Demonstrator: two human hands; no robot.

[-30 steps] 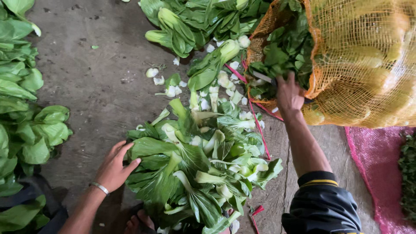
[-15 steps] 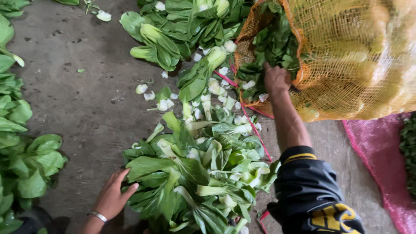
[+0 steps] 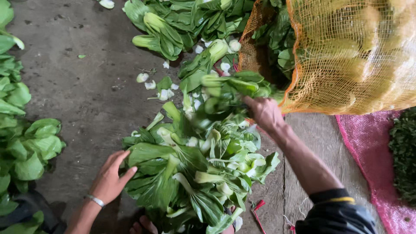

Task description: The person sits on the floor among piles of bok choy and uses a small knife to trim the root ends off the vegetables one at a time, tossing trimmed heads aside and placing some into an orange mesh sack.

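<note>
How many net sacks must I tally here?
2: an orange mesh sack of greens at upper right, and a pink mesh sack flat on the floor below it; others may lie out of frame.

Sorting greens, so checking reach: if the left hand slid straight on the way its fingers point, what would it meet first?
The left hand points right, fingertips already at the pile of leafy greens; it would likely press straight into its broad outer leaves.

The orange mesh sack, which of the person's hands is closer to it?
Right. The right hand holds a bunch of greens just beside the mouth of the orange mesh sack. The left hand rests far off, on the near-left edge of the pile of greens.
</note>
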